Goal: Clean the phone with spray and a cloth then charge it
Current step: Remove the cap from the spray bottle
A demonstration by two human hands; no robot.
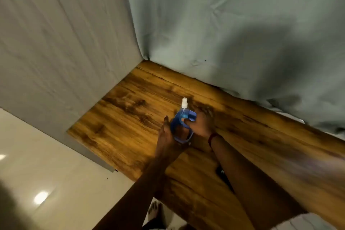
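Phone in blue case [181,133] gripped by fingers of left hand [166,133] and right hand [200,124]; clear blue-liquid spray bottle [184,108] just beyond fingers — spraying step likely next, needing one hand freed.

Wood-grain tabletop [130,117] runs from centre to 4 o'clock, dark streaks in the grain. Wrinkled grey-green cloth backdrop [233,24] fills 12 to 3 o'clock, a soft shadow on it. Grey panel [56,43] at 10 o'clock meets it in a corner. Glossy cream floor [46,164] at 8 o'clock, with bright light reflections [40,197].
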